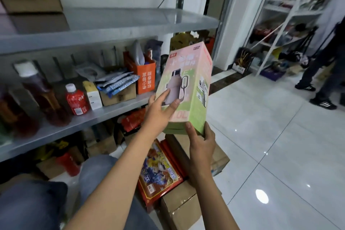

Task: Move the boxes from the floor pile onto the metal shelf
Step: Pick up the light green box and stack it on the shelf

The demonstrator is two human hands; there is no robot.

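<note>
Metal shelf [130, 22] stands at my left with several levels. Its upper level is bare toward the right end and carries only brown cartons at the far left, so I judge this is where the boxes should go. The middle level is already crowded with bottles, an orange carton [145, 76] and small packets up to its front edge.

On the floor [270, 136], below my arms, the pile remains: a brown cardboard box [179, 209], a flat red box with colourful print [160, 172] and another carton [218, 158] behind it. So most of the work is left, I think.

Smaller, the pink and green box [186, 87] is in the air beside the right end of the middle level, not yet on any level. My left hand [160, 110] lies with straight fingers on its front face, and my right hand [201, 142] grips its bottom end.
</note>
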